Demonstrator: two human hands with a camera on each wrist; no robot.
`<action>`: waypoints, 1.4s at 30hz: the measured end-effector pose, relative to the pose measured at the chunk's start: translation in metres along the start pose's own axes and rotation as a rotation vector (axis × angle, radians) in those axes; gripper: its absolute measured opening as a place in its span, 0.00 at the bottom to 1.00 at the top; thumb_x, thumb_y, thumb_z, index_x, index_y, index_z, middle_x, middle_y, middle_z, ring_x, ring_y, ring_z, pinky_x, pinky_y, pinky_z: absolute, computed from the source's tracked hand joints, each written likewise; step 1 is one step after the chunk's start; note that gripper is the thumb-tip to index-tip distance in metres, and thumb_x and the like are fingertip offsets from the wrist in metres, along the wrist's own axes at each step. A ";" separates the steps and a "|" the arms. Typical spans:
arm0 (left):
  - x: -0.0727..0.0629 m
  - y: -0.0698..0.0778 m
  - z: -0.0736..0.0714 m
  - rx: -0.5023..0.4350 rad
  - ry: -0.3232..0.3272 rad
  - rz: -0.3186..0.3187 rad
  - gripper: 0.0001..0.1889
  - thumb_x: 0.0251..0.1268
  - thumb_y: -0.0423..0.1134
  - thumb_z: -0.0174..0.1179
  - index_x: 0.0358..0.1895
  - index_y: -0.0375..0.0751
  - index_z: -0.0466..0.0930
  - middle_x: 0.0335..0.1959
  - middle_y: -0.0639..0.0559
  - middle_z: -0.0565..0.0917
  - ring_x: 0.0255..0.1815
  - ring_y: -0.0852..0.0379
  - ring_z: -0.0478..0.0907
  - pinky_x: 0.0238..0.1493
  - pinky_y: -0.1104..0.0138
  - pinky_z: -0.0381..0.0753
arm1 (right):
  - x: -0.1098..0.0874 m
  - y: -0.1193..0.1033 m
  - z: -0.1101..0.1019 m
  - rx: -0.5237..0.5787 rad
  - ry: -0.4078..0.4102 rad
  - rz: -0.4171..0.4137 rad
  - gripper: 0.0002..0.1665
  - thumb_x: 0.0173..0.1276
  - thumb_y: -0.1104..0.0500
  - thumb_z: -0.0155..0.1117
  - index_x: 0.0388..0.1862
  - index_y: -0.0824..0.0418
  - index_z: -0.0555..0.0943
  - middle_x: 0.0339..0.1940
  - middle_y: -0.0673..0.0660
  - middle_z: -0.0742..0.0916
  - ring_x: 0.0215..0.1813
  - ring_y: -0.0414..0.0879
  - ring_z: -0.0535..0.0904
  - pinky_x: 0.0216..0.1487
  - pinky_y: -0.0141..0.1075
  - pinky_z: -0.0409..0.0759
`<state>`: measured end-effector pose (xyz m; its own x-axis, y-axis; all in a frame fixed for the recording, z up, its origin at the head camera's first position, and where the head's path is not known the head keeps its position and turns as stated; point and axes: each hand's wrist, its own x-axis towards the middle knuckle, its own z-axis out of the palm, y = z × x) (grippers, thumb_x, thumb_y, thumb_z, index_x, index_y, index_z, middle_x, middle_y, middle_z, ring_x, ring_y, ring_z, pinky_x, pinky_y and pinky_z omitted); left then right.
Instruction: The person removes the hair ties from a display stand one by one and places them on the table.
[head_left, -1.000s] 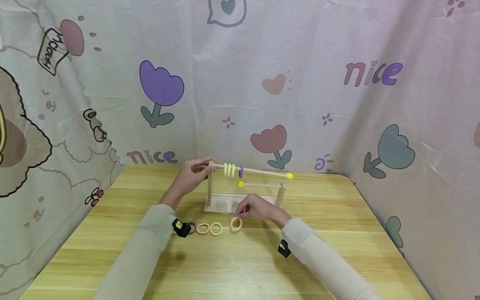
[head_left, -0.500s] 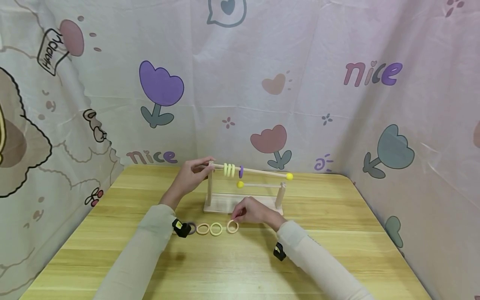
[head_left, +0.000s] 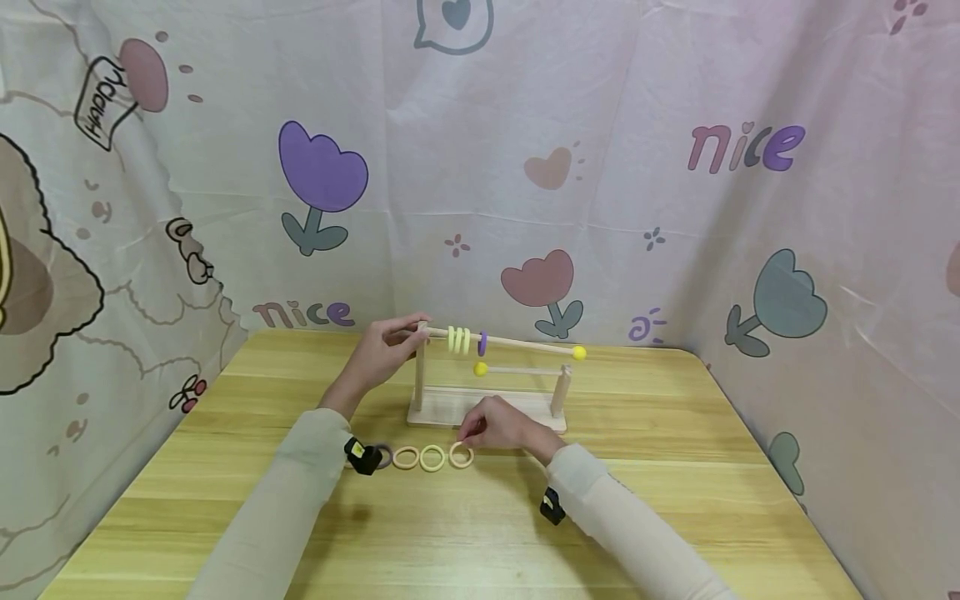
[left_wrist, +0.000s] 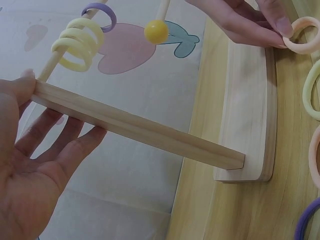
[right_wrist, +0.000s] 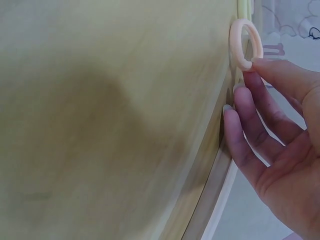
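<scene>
My left hand (head_left: 378, 357) grips the top of a wooden stand's left post (left_wrist: 140, 125), thumb on one side and fingers on the other. From there an upper rod (head_left: 525, 343) slopes down rightward to a yellow ball (head_left: 579, 353). Three pale yellow rings (left_wrist: 75, 42) and a purple ring (head_left: 482, 345) hang on that rod. Between thumb and index finger, my right hand (head_left: 498, 423) pinches a peach ring (right_wrist: 235, 47) at its edge, close over the table in front of the stand's base (head_left: 450, 406). The ring stands beside a pale yellow ring (head_left: 432, 471).
Further left along the row lie another peach ring (head_left: 406, 468) and a dark purple ring (head_left: 389, 451), with one more partly behind the left wrist camera (head_left: 363, 457). A lower rod (head_left: 521, 371) with a yellow ball runs from the right post (head_left: 561, 392). A printed cloth surrounds the table.
My right hand has moved left and slightly down with the peach ring, bringing it up to the row's pale yellow ring. The left hand has stayed on the post.
</scene>
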<state>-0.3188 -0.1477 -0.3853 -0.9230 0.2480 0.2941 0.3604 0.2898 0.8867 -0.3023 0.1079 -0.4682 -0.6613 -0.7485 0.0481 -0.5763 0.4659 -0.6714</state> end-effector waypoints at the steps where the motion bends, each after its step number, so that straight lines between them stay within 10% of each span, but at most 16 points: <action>1: 0.000 0.000 0.000 0.001 0.000 0.001 0.20 0.78 0.45 0.59 0.67 0.41 0.80 0.59 0.35 0.84 0.61 0.40 0.83 0.60 0.60 0.87 | 0.000 0.000 0.000 -0.002 0.000 0.002 0.03 0.63 0.70 0.74 0.35 0.65 0.91 0.33 0.57 0.93 0.32 0.29 0.80 0.39 0.21 0.83; 30: 0.000 0.000 0.000 0.015 0.005 0.006 0.21 0.78 0.45 0.59 0.67 0.41 0.80 0.58 0.36 0.84 0.61 0.40 0.84 0.59 0.60 0.88 | 0.000 -0.003 0.005 -0.074 -0.015 0.030 0.04 0.64 0.66 0.74 0.32 0.58 0.92 0.29 0.51 0.92 0.29 0.29 0.79 0.37 0.22 0.82; 42: 0.000 0.001 0.001 0.017 0.011 0.005 0.21 0.78 0.45 0.60 0.67 0.41 0.80 0.59 0.36 0.84 0.60 0.40 0.84 0.58 0.62 0.88 | -0.005 -0.015 -0.014 -0.050 0.134 0.008 0.04 0.66 0.64 0.74 0.38 0.60 0.92 0.38 0.54 0.94 0.34 0.42 0.87 0.37 0.25 0.85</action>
<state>-0.3182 -0.1470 -0.3849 -0.9226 0.2395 0.3023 0.3671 0.3046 0.8789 -0.2971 0.1118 -0.4480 -0.7224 -0.6763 0.1437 -0.5915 0.4970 -0.6349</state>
